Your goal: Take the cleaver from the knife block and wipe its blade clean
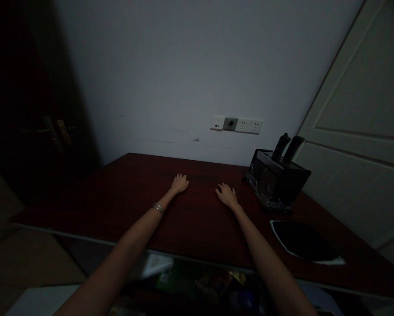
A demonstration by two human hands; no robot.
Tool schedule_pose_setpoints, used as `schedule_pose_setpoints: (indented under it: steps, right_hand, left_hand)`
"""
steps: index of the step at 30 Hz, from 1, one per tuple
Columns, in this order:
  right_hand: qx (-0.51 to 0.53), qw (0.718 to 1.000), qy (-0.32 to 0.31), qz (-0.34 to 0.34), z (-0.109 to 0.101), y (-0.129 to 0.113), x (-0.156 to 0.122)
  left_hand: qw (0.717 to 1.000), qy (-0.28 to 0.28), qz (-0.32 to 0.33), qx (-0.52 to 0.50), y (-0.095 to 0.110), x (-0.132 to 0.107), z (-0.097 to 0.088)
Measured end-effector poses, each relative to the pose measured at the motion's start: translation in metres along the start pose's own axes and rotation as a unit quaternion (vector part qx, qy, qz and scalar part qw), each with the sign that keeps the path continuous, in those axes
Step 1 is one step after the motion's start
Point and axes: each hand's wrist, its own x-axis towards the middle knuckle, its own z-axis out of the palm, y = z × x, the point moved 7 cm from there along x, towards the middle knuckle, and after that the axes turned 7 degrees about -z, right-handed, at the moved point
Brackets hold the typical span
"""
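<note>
My left hand rests palm down on a dark red wooden tabletop, its fingers spread a little and nothing held. A silver bracelet circles that wrist. To the right, my right hand lies on the same surface with fingers apart, also holding nothing. The nearest object to it is a black holder with see-through sides; two black handles stick up from its top. In front of the holder lies a flat black sheet with a white edge.
A pale wall with sockets and switches stands behind the table. At left is a dark door with a brass-coloured lock plate; a white panelled door is at right. Various dim items fill the space under the tabletop.
</note>
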Motion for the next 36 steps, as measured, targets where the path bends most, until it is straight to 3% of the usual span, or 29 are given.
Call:
schedule_pose_setpoints:
  steps: [36]
  right_hand:
    - [0.0,1.0,0.002,-0.003,-0.0004,-0.0002,-0.0008]
  left_hand:
    - [0.999,-0.004,0.03,-0.013,-0.0056,0.0032,0.0016]
